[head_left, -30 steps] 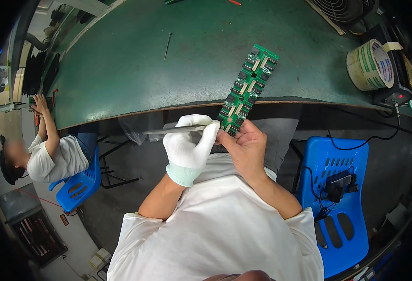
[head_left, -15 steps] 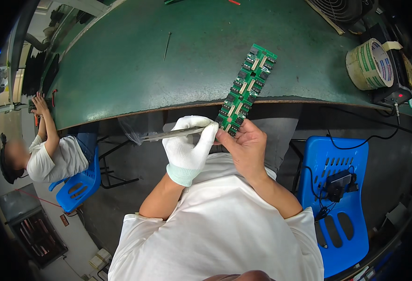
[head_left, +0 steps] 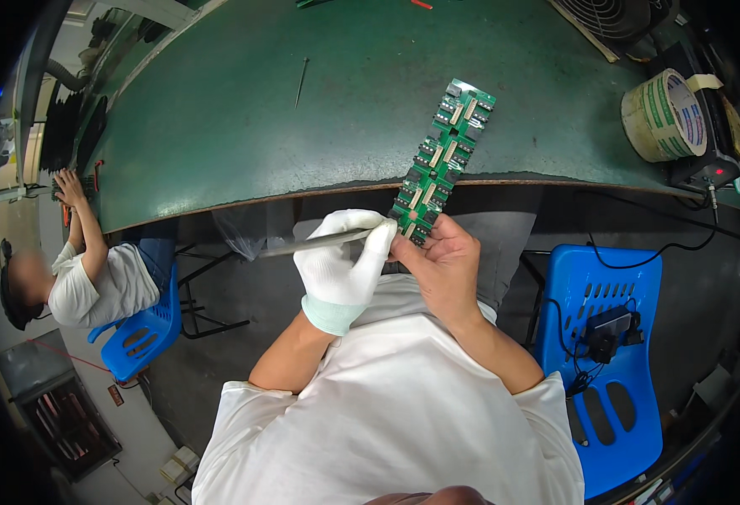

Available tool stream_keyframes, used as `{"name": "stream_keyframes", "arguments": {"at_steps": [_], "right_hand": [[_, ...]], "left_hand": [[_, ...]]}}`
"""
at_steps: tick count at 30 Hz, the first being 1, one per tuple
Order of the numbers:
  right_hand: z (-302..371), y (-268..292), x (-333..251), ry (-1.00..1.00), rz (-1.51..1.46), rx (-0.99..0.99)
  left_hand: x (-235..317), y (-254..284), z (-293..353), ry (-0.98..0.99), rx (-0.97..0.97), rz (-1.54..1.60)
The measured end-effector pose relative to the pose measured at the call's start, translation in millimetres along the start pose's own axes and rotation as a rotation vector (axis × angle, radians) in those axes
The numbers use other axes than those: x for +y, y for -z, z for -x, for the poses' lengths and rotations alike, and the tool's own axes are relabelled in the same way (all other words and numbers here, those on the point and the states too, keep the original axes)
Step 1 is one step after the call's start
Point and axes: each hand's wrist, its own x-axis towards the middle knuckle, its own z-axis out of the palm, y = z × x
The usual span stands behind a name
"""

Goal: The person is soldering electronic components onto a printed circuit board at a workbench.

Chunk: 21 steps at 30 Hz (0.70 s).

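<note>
My left hand (head_left: 336, 261), in a white knitted glove, is closed around slim metal tweezers (head_left: 290, 249) whose far end sticks out to the left. Its thumb and fingertip press together at the near left corner of a long green circuit board (head_left: 437, 164). Bare and ungloved, my right hand (head_left: 444, 265) grips the board's near end between thumb and fingers. The board slants up and to the right, partly over the table edge. Rows of black components and pale connectors cover it. What lies between the gloved fingertips is hidden.
Beyond my hands spreads a green-topped table (head_left: 218, 126), with a thin metal rod (head_left: 301, 82) on it. A tape roll (head_left: 665, 116) sits on a black box (head_left: 711, 164) at right. A blue chair (head_left: 601, 337) holds an adapter and cables. Another person (head_left: 105, 282) sits at left.
The tweezers' two prongs, seen apart before, now look like one bar. My left hand has shifted very slightly; the board and my right hand have barely moved.
</note>
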Motion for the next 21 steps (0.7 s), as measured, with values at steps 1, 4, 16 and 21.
{"name": "stream_keyframes", "arguments": {"at_steps": [1, 4, 16, 21], "right_hand": [[-0.6, 1.1, 0.1, -0.001, 0.001, -0.003], [-3.0, 6.5, 4.3, -0.044, -0.037, -0.021], [-5.0, 14.1, 0.6, -0.083, -0.065, -0.074], [-4.6, 14.4, -12.1, -0.094, 0.038, -0.101]], "left_hand": [[0.7, -0.1, -0.1, 0.0, 0.003, 0.0], [5.8, 1.2, 0.1, 0.196, 0.048, 0.155], [2.5, 27.9, -29.6, 0.025, 0.0, -0.06], [16.3, 44.1, -90.4, -0.179, -0.223, -0.677]]}}
